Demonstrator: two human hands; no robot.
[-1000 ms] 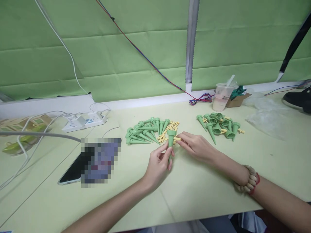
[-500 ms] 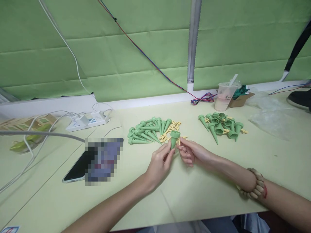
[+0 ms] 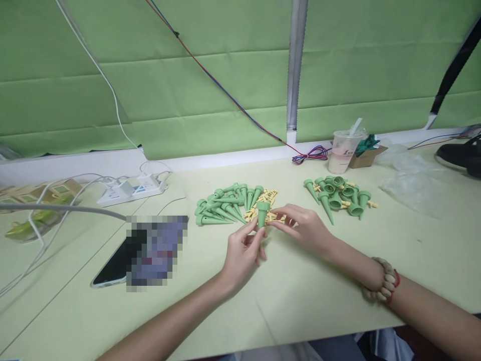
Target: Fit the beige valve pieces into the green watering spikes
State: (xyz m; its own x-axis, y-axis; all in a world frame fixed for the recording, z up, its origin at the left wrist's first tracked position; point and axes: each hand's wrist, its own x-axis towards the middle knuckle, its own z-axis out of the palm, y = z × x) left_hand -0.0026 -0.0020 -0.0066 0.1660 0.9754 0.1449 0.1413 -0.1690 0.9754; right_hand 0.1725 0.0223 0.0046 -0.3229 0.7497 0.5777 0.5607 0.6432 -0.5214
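My left hand pinches a green plastic watering spike by its lower part, its wide capped end up. Right beside the spike is my right hand, thumb and forefinger closed around a small yellow valve at the spike's side; the fingers hide most of that valve. Behind the hands lies a pile of loose yellow valves. To its left are several green spikes heaped together. A second heap of green spikes, some with yellow valves sticking out, lies farther right.
A phone, partly pixelated, lies on the left, near a power strip with white cables. At the back right stand a drink cup, a small cardboard box and a clear plastic bag. A black shoe is at the far right.
The right hand has turned over the spike's side, its fingers now straighter and its back higher. The left hand keeps the spike, which stands more upright. The whole view has shifted slightly.
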